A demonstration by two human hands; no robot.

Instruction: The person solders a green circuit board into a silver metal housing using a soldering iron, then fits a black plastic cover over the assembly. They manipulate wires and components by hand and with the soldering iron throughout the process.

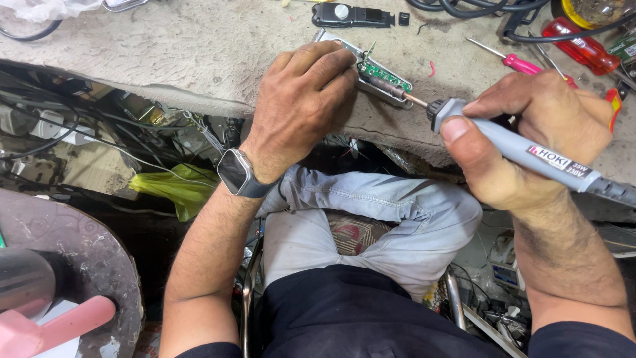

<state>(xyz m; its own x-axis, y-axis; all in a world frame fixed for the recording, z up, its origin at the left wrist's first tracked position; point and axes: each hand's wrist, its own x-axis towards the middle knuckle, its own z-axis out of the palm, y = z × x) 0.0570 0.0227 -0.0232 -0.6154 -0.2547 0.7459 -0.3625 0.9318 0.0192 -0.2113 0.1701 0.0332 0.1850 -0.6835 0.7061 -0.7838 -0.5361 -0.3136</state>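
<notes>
Two bare hands work at the near edge of a worn, stained workbench (199, 53), and we look straight down on them. Our left hand (298, 106), with a dark smartwatch (236, 172) on its wrist, presses its fingers down on the near end of a small green circuit board (384, 76), which sits in a silver metal tray-like housing (331, 38) just beyond the fingertips. Our right hand (530, 132) is closed around the grey handle of a soldering iron (517, 149), thumb on top near the black collar, and the iron's thin metal tip reaches left to touch the right end of the circuit board. The two hands are apart, with the board between them. Beyond the left hand lies a black plastic casing (351, 14) with a round pale button, and a small black square piece (404, 18) rests just beside it. Beyond the right hand lie a pink-handled screwdriver (513, 61) and a red-handled tool (580, 46), with black cables (477, 8) coiled farther off. Below the hands we see light blue jeans (397, 212) on our lap, and far to the left of the left arm a dark round surface (86, 252) with a pink handle (66, 321) on it.
</notes>
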